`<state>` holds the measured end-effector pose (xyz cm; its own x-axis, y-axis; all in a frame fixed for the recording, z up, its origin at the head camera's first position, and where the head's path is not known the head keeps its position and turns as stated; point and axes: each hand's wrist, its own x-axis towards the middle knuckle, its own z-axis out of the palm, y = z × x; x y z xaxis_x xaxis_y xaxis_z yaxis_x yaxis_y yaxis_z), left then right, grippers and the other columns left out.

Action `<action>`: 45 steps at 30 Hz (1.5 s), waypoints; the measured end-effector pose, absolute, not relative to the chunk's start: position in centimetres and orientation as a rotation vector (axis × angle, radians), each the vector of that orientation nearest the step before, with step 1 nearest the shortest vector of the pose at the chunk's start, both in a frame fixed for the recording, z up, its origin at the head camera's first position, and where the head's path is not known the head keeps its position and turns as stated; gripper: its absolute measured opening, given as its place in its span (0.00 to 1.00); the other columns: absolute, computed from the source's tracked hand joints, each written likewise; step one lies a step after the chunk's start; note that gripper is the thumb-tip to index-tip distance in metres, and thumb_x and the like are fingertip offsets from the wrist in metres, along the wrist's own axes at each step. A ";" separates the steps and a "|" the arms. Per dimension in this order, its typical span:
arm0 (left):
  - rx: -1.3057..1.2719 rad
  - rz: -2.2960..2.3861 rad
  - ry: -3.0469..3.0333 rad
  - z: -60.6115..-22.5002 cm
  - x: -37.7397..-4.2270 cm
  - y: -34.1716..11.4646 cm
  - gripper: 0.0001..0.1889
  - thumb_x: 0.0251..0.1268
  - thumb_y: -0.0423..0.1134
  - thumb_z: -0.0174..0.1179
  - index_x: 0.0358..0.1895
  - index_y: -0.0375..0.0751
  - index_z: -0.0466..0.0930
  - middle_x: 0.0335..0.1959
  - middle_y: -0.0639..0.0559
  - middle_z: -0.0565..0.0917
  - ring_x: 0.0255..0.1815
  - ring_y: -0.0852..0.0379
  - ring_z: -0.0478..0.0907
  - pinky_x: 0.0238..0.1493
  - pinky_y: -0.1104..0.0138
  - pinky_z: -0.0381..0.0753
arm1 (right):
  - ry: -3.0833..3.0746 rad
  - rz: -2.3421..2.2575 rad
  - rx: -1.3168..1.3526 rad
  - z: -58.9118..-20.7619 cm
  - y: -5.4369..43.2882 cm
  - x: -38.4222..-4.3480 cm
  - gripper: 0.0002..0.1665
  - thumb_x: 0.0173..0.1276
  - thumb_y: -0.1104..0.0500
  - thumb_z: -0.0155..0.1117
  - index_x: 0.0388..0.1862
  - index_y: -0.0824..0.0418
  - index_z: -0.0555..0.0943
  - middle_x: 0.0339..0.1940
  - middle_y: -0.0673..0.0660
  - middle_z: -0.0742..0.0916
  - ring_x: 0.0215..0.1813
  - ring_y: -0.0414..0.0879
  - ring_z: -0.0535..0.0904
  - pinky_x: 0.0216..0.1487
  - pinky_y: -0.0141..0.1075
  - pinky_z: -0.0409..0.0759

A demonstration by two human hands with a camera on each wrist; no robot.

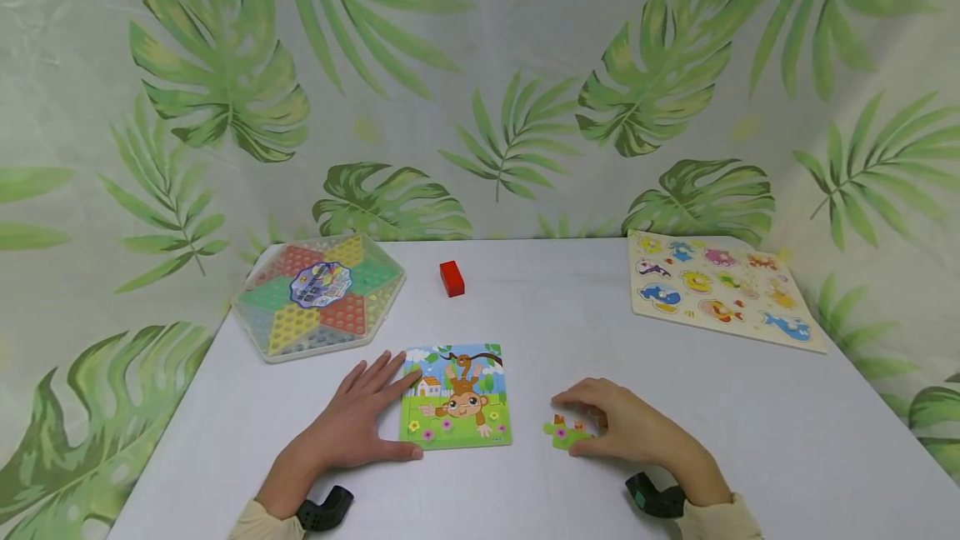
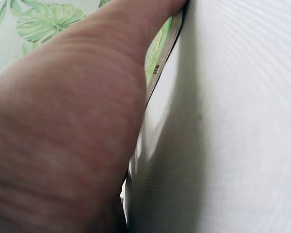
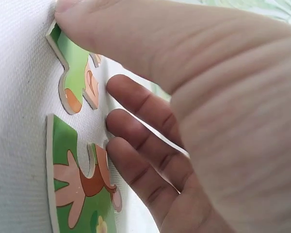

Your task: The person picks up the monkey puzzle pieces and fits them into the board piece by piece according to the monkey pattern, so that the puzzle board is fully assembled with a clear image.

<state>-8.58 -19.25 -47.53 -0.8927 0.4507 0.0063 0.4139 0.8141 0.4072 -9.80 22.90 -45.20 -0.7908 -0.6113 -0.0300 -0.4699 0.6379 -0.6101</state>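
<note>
In the head view, a square monkey jigsaw puzzle (image 1: 459,397) lies flat at the middle of the table. My left hand (image 1: 367,417) rests at its left side with fingers spread, the index finger over the upper left part and the thumb at the lower left corner. To the right, my right hand (image 1: 626,419) arches over loose jigsaw pieces (image 1: 564,435), green with a pink flower. The right wrist view shows the thumb touching one green piece (image 3: 76,65); the other visible fingertips are apart from it. Another piece (image 3: 68,179) with a paw lies beside it, partly out of frame.
A red block (image 1: 452,278) lies behind the puzzle. At the back left is a hexagonal game board (image 1: 322,294) with coloured triangles. A board of sea animal pictures (image 1: 720,290) lies at the back right. Leaf-patterned cloth (image 1: 510,107) stands behind the white table (image 1: 540,307).
</note>
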 end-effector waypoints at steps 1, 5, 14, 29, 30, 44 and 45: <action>0.694 0.622 2.906 -47.5 -8.6 -19.3 0.58 0.48 0.80 0.65 0.81 0.54 0.63 0.85 0.47 0.53 0.86 0.42 0.44 0.83 0.41 0.43 | 2.624 -0.881 -0.882 -45.2 22.9 -9.8 0.34 0.59 0.46 0.81 0.63 0.53 0.83 0.55 0.46 0.84 0.42 0.36 0.74 0.38 0.28 0.77; 0.697 0.616 2.911 -47.6 -8.6 -19.3 0.58 0.47 0.80 0.65 0.81 0.54 0.63 0.85 0.47 0.53 0.86 0.42 0.45 0.83 0.41 0.43 | 2.592 -0.879 -0.893 -45.3 23.1 -9.7 0.34 0.59 0.45 0.81 0.64 0.52 0.82 0.56 0.46 0.84 0.42 0.36 0.73 0.39 0.28 0.76; 0.702 0.600 2.930 -47.8 -8.6 -19.5 0.58 0.47 0.81 0.64 0.81 0.55 0.63 0.85 0.48 0.53 0.86 0.42 0.45 0.82 0.42 0.44 | 2.582 -0.897 -0.924 -45.5 23.3 -10.0 0.27 0.65 0.53 0.78 0.63 0.52 0.83 0.50 0.44 0.84 0.41 0.36 0.74 0.39 0.28 0.78; 0.710 0.609 2.927 -47.7 -8.6 -19.5 0.57 0.48 0.80 0.64 0.81 0.54 0.63 0.85 0.47 0.53 0.86 0.42 0.45 0.83 0.42 0.44 | 2.632 -0.915 -0.955 -45.8 22.8 -10.1 0.25 0.64 0.56 0.77 0.60 0.52 0.84 0.50 0.43 0.85 0.44 0.36 0.76 0.38 0.28 0.79; 0.709 0.608 2.926 -47.7 -8.6 -19.5 0.57 0.48 0.81 0.64 0.81 0.54 0.63 0.85 0.47 0.53 0.86 0.42 0.45 0.83 0.42 0.44 | 2.633 -0.916 -0.958 -45.8 22.8 -10.1 0.25 0.64 0.56 0.77 0.60 0.52 0.84 0.50 0.43 0.85 0.43 0.36 0.76 0.38 0.28 0.79; 0.689 0.618 2.901 -47.6 -8.7 -19.3 0.57 0.48 0.80 0.65 0.81 0.55 0.62 0.86 0.48 0.52 0.86 0.42 0.44 0.83 0.41 0.43 | 2.659 -0.904 -0.970 -45.7 22.4 -9.8 0.22 0.64 0.56 0.77 0.57 0.51 0.85 0.52 0.43 0.86 0.47 0.36 0.78 0.43 0.29 0.79; 0.688 0.616 2.901 -47.6 -8.7 -19.3 0.57 0.48 0.80 0.65 0.81 0.55 0.62 0.86 0.48 0.52 0.86 0.42 0.44 0.83 0.41 0.43 | 2.659 -0.904 -0.969 -45.7 22.4 -9.8 0.22 0.64 0.56 0.77 0.57 0.51 0.85 0.52 0.43 0.86 0.47 0.36 0.78 0.43 0.29 0.79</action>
<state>-8.71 -19.30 -47.63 -0.8934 0.4492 -0.0014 0.4099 0.8165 0.4066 -9.84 22.39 -45.67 -0.7745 -0.6310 0.0451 -0.5277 0.6050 -0.5962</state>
